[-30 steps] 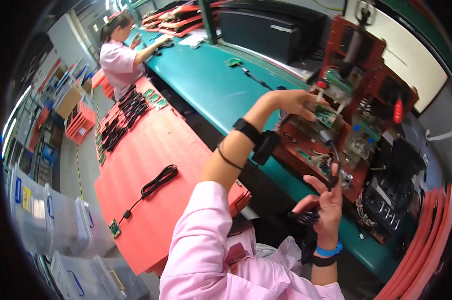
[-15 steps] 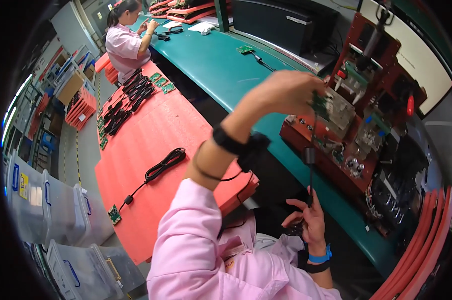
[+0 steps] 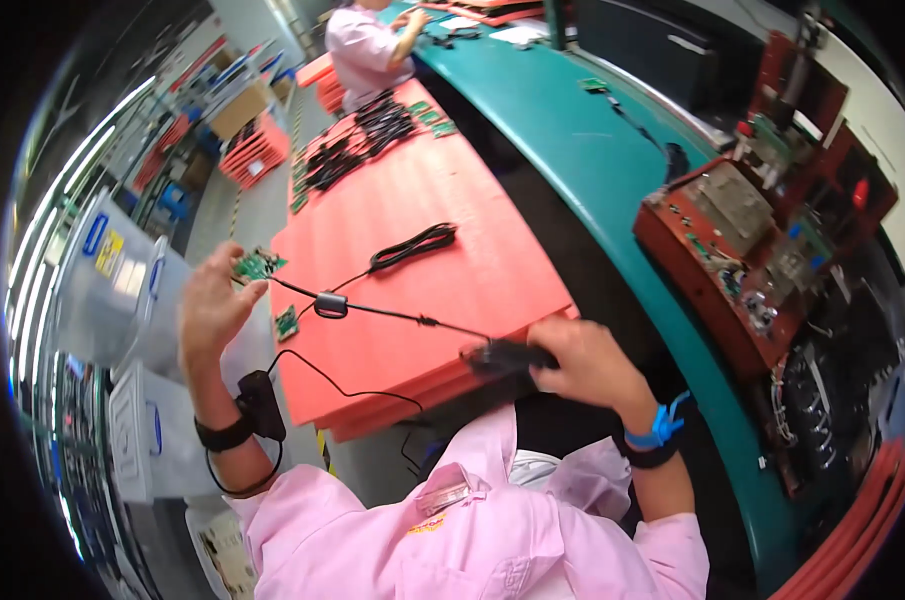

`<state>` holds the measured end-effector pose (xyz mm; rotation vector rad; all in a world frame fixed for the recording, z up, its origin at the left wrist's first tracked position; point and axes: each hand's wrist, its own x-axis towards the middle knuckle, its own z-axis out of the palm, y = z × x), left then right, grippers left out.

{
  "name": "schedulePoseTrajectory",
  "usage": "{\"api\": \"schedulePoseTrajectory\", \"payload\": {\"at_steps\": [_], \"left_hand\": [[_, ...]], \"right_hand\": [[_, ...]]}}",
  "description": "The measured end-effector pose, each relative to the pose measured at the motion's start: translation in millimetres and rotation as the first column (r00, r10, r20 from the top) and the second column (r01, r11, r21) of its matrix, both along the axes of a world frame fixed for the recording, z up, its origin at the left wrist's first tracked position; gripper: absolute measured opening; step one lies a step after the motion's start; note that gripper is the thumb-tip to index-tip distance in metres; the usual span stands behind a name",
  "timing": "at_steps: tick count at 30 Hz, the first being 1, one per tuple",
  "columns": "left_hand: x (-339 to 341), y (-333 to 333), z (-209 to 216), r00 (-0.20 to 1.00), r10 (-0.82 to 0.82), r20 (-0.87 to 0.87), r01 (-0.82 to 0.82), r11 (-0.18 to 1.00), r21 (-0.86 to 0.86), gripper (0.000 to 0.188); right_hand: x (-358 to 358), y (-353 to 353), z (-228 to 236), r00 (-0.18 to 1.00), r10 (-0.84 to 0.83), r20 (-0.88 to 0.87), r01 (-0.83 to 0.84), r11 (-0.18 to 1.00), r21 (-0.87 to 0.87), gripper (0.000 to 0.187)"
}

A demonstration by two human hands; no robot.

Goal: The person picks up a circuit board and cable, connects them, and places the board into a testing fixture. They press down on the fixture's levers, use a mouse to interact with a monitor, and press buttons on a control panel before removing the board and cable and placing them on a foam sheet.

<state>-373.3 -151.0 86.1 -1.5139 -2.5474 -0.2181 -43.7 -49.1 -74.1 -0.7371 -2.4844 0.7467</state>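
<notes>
My left hand [image 3: 212, 305] pinches a small green circuit board [image 3: 259, 264] by its edge, at the left side of the pink foam sheets [image 3: 472, 200]. From the board a black cable [image 3: 387, 313] with a thick cylindrical bead [image 3: 330, 305] stretches to the right. My right hand [image 3: 592, 362] is closed on the bundled part of this cable [image 3: 507, 357], blurred, over the foam's near right corner. Beneath the stretched cable lies another board [image 3: 287, 322], its coiled black cable [image 3: 412, 248] resting farther up the foam.
Piled cables [image 3: 362, 140] and several green boards lie at the foam's far end. On the green bench [image 3: 562, 150] to the right stand a red test fixture [image 3: 707, 250] and another cabled board [image 3: 593, 86]. A co-worker [image 3: 367, 50] works beyond. Clear plastic bins [image 3: 122, 290] stand at left.
My left hand has carried the circuit board from the red fixture across to the foam's left side. My right hand has moved up and left with the cable bundle. The view has shifted.
</notes>
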Motion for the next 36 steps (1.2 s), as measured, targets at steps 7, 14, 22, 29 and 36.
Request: {"api": "schedulePoseTrajectory", "payload": {"at_steps": [7,14,22,29,36], "left_hand": [[-148,-50,-164,0.967,0.193,0.168,-0.213,0.971,0.111,0.047],[-171,-3,-216,0.934,0.309,0.177,-0.355,0.839,0.412,0.046],[-166,20,-199,0.875,0.452,0.177,-0.435,0.892,-0.127,0.049],[-164,32,-198,0.866,0.492,0.088,-0.486,0.870,-0.083,0.050],[-148,25,-182,0.881,0.463,-0.096,-0.473,0.866,-0.162,0.047]], "right_hand": [[-112,72,16,0.999,-0.033,-0.010,0.035,0.978,0.207,0.021],[-196,140,4,0.997,-0.066,0.031,0.059,0.981,0.186,0.025],[-216,187,-57,0.980,-0.113,0.165,0.073,0.970,0.232,0.040],[-224,209,-56,0.987,-0.089,0.136,0.051,0.965,0.257,0.042],[-191,189,-24,0.956,-0.257,-0.139,0.280,0.942,0.184,0.039]]}}
